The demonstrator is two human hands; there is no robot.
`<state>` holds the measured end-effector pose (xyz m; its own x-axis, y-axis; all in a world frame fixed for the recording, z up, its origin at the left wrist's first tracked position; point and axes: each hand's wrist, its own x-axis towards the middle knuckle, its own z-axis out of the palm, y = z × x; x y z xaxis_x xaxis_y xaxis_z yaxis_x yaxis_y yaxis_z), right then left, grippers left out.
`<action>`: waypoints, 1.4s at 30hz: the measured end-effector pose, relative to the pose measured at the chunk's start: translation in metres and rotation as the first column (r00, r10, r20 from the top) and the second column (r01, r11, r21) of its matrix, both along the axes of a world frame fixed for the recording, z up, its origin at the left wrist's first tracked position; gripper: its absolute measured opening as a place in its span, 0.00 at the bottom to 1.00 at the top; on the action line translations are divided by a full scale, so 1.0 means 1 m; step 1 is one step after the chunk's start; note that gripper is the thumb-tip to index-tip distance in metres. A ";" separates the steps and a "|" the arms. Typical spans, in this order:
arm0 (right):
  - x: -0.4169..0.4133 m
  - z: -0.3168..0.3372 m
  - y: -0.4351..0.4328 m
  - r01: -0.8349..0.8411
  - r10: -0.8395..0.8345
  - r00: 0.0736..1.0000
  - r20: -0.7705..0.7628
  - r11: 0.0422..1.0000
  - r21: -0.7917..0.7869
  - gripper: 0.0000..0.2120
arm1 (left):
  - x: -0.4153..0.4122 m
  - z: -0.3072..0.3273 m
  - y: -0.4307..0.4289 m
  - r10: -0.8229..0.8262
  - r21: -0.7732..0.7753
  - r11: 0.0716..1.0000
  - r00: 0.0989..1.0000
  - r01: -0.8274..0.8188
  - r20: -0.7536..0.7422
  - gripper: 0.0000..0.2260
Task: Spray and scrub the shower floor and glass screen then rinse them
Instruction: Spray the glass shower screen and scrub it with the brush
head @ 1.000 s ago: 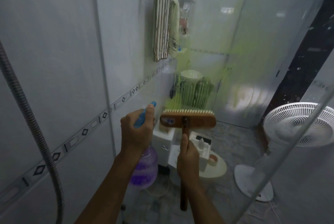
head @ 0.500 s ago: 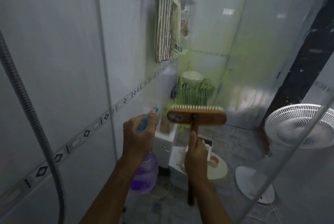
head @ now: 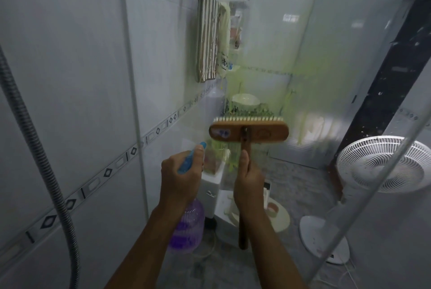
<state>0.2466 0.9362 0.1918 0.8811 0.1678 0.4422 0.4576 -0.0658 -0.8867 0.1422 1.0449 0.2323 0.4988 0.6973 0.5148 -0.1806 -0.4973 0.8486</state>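
Note:
The glass screen (head: 310, 60) stands in front of me, streaked with yellow-green cleaner that runs down its middle. My right hand (head: 248, 183) grips the wooden handle of a scrub brush (head: 248, 131), whose bristles press against the glass at chest height. My left hand (head: 180, 178) holds a spray bottle (head: 186, 228) with a purple body and a blue trigger head, just left of the brush and pointed at the glass. The shower floor is out of sight below the frame.
A metal shower hose (head: 35, 148) hangs at the left against the white tiled wall (head: 70, 67). Seen through the glass: a striped towel (head: 207, 39) on a rail, a toilet (head: 233, 197), a white standing fan (head: 382, 165), a grey door.
The brush has slid to the right and slightly up along the glass, with my right hand following. My left hand with the spray bottle has stayed beside it.

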 end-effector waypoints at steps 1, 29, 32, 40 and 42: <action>-0.007 -0.022 -0.001 -0.009 0.008 0.998 -0.061 0.999 -0.031 0.31 | 0.000 0.001 -0.001 0.001 0.007 1.000 1.000 -0.001 -0.001 0.21; 0.007 -0.006 -0.043 0.185 -0.174 0.979 -0.109 0.978 0.093 0.26 | 0.015 -0.057 -0.007 -0.079 -0.102 0.993 0.974 0.058 -0.210 0.25; 0.008 0.004 -0.048 0.141 -0.128 0.984 -0.121 0.984 0.108 0.27 | 0.016 -0.058 -0.013 -0.088 -0.112 0.991 0.976 0.067 -0.198 0.23; 0.002 0.009 -0.055 0.108 -0.097 0.989 -0.116 0.990 0.091 0.29 | 0.019 -0.056 -0.017 -0.133 -0.093 0.989 0.973 0.117 -0.188 0.22; 0.003 0.007 -0.054 0.119 -0.111 0.988 -0.106 0.990 0.070 0.29 | 0.018 -0.051 -0.017 -0.112 -0.085 0.992 0.978 0.098 -0.176 0.20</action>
<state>0.2496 0.8818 0.1987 0.9336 0.0326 0.3569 0.3581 -0.0436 -0.9327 0.1598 1.0274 0.1815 0.6509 0.6694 0.3581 -0.0697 -0.4170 0.9062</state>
